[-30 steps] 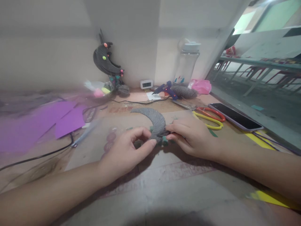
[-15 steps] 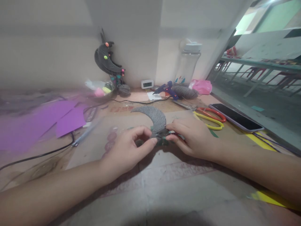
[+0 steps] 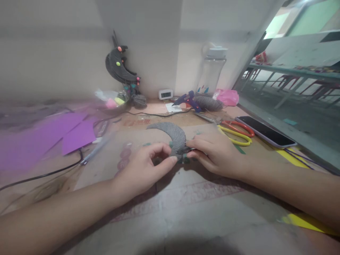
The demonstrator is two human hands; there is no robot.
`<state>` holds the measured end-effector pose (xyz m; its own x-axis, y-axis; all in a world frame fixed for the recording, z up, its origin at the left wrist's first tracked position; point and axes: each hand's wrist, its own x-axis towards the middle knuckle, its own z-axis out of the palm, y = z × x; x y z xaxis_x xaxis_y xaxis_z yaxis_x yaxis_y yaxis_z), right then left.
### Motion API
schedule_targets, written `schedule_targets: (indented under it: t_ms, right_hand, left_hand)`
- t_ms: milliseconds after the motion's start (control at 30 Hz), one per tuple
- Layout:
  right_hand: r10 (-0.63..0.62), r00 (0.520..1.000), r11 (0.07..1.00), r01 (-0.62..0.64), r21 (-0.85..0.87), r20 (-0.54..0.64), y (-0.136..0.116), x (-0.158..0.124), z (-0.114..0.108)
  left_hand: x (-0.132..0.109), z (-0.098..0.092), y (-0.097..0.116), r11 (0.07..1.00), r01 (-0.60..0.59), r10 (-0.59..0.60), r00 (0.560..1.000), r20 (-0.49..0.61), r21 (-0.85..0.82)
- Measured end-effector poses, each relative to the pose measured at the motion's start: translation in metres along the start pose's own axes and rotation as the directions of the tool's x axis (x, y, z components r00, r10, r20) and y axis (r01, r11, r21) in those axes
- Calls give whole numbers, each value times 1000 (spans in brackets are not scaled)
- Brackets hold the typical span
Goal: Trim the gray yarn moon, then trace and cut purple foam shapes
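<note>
A crescent moon wrapped in grey yarn [image 3: 176,135] is held between my two hands, low over the table, its pointed tip curving up and to the left. My left hand [image 3: 145,168] pinches the lower part of the crescent between thumb and fingers. My right hand [image 3: 215,154] is closed at the crescent's lower right end, thumb and forefinger drawn together by the yarn. Whatever lies between those right fingertips is too small to make out. Small dark green pieces [image 3: 186,160] show just under the crescent.
Behind stand a blue glue gun [image 3: 190,101], a grey yarn bundle [image 3: 208,103], a small digital clock [image 3: 165,94] and a clear bottle [image 3: 212,71]. Scissors [image 3: 236,131] and a phone [image 3: 265,131] lie right. Purple sheets [image 3: 78,136] lie left; a dark crescent decoration [image 3: 117,65] leans on the wall.
The crescent has tilted slightly, its upper curve sitting a little lower. My right fingers have shifted slightly at its lower end; my left hand stays nearly still.
</note>
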<state>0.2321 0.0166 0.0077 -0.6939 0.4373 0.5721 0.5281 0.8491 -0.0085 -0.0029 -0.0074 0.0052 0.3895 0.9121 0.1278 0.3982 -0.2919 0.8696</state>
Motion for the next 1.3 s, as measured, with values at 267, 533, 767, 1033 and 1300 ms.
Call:
schedule_targets:
  t_ms: [267,533,767,1033,1300]
  right_hand:
    - [62,998,997,-63,54,21,-4,2,-5]
    - [204,979,960,-198,196,-11,-4,3,-5]
    - [620,744,405,-576,710,249,-8,16,-1]
    - [628,730,331,-565,756,270,-26,21,-4]
    - [589,753,340,-561,755,294,-28,23,-4]
  left_hand:
    - [0,0,0,997,4,-3,1000,6,-73]
    - [1,0,3,993,28,-31,999,-24,-114]
    - [1,0,1,998,42,-37,993,111,-41]
    - [3,0,3,995,65,-56,990,126,-74]
    - [0,-4,9,997,26,-16,991,132,-72]
